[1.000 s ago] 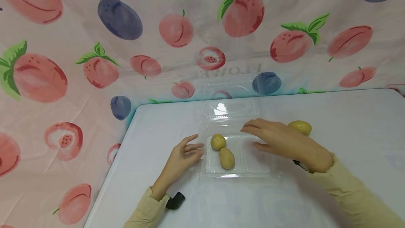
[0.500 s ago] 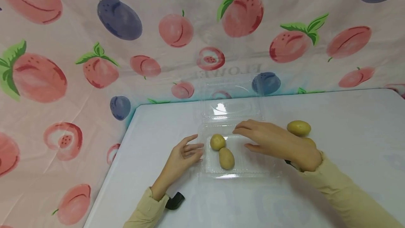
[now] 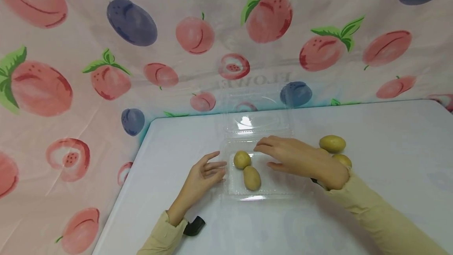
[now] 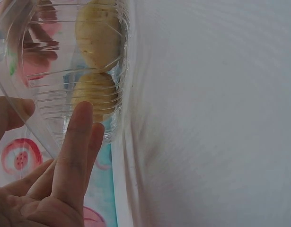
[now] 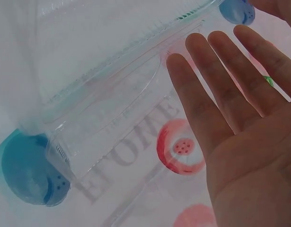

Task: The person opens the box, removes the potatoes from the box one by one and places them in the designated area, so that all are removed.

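A clear plastic clamshell box [image 3: 247, 198] lies open on the white table. Its lid [image 3: 262, 117] stands up at the back. Inside, toward the left, a round potato [image 3: 242, 159] touches a longer potato [image 3: 252, 178]. My left hand [image 3: 198, 180] is beside the box's left side, fingers extended. In the left wrist view, its fingertips [image 4: 81, 113] are up against the ribbed wall; whether they touch is unclear. Over the right part of the box hovers my right hand [image 3: 297, 156], palm down and holding nothing. Straight, spread fingers [image 5: 195, 99] show in the right wrist view.
Right of the box, partly behind my right hand, lie a yellowish potato [image 3: 332, 144] and another potato [image 3: 342, 160]; a sliver of a third may show beside them. A fruit-printed cloth [image 3: 198, 66] hangs behind and left of the white table [image 3: 389, 148].
My right hand has shifted left over the box, uncovering more of the potatoes on the right. My left hand and the two potatoes in the box have stayed in place.
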Available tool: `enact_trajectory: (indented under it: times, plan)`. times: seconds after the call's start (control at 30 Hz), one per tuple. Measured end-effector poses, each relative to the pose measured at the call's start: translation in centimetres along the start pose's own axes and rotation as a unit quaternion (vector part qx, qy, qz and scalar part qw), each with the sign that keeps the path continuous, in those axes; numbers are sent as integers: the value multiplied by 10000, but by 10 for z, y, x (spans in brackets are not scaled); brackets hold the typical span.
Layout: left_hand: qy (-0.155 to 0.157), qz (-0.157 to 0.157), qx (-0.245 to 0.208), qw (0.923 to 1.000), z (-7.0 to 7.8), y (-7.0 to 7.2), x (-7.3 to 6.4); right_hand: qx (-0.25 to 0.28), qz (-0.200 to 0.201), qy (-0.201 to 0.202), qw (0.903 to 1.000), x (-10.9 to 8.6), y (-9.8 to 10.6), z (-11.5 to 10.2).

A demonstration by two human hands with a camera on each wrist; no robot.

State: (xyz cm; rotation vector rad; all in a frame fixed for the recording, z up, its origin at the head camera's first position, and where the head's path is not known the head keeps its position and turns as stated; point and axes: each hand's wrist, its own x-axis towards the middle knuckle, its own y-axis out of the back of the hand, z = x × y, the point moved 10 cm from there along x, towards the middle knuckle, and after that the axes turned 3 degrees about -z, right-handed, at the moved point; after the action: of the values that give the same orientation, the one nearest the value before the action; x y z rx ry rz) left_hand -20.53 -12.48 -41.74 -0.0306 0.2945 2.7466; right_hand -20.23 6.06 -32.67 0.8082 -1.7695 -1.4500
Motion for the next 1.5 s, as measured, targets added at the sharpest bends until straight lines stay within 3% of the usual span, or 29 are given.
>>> enact_trajectory:
  times: [0.6, 0.97, 1.5]
  plan:
    - [34, -8, -67, 10000, -1, 2, 1, 161, -284, -55, 9995, 18, -13, -3]
    - [63, -14, -133, 9999, -3, 1, 0, 267, -301, 187, 9990, 28, -20, -9]
    - [56, -7, -78, 10000, -2, 0, 0, 417, -687, -7, 9968, 43, -38, -6]
